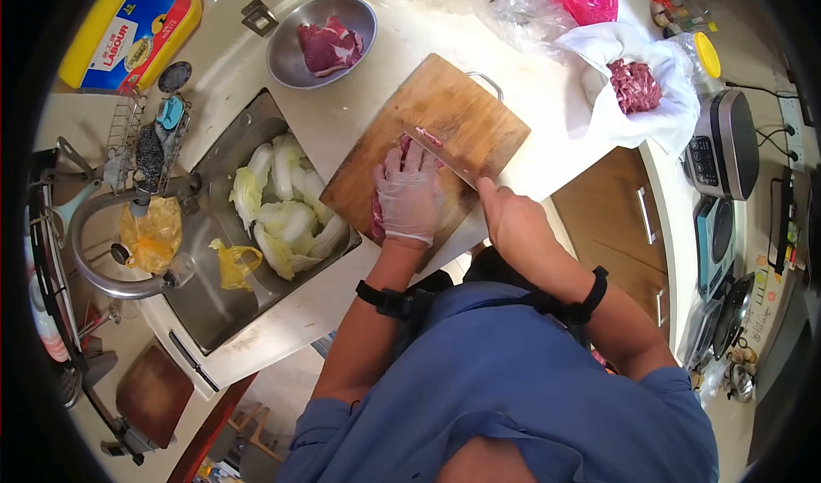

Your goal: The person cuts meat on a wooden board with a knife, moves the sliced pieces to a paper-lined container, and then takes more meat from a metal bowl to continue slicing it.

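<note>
In the head view, my left hand (409, 199), in a clear plastic glove, presses a piece of raw red meat (377, 216) onto the wooden cutting board (479, 111). Its fingers curl over the meat and hide most of it. My right hand (516, 219) is bare and closed round the handle of a knife (446, 157). The blade points up and left across the board, just beyond my left fingertips. A small strip of meat lies by the blade's tip.
Left of the board, a sink (192, 308) holds several cabbage pieces (286, 218). A metal bowl (280, 59) with a meat chunk (329, 45) stands behind it. Cut meat (634, 86) sits in a white plastic bag (590, 47) at right, near a dark appliance (734, 145).
</note>
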The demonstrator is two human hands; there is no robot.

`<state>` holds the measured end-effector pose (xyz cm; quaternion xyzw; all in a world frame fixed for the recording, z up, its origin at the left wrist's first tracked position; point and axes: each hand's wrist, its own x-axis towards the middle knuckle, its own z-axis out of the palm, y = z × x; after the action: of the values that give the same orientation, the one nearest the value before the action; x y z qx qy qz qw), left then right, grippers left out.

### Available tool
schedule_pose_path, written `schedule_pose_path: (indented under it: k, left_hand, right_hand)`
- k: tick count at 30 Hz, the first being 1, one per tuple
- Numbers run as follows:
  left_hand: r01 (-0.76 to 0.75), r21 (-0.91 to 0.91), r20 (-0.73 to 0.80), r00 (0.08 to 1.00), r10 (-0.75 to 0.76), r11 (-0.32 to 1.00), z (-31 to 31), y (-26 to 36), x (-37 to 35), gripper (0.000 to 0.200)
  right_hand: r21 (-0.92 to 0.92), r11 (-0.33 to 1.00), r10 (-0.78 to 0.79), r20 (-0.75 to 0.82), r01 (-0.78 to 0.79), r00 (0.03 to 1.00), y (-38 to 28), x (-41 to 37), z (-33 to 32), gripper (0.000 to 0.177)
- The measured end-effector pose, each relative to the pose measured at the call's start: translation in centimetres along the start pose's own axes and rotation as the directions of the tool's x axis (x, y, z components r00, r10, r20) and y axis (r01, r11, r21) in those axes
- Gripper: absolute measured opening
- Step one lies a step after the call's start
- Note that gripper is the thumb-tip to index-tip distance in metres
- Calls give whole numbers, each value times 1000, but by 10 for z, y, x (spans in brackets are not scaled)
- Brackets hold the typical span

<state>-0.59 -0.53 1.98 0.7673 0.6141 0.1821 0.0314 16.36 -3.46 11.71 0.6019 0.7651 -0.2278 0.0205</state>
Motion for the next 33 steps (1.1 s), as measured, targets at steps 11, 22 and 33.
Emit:
schedule_pose_path:
  k: [11,22,33]
  left_hand:
    - [-15,-10,6,1000,15,1000,0,-2,3,40]
    - [-32,-83,-52,998,28,996,-12,3,10,40]
    - [-34,-97,-134,991,21,995,-8,3,1,35]
  right_hand:
    - [97,978,-171,-120,183,978,9,35,6,9]
    - [192,966,-160,-87,175,983,7,58,13,9]
    - [108,994,-9,60,3,998,36,28,-9,13]
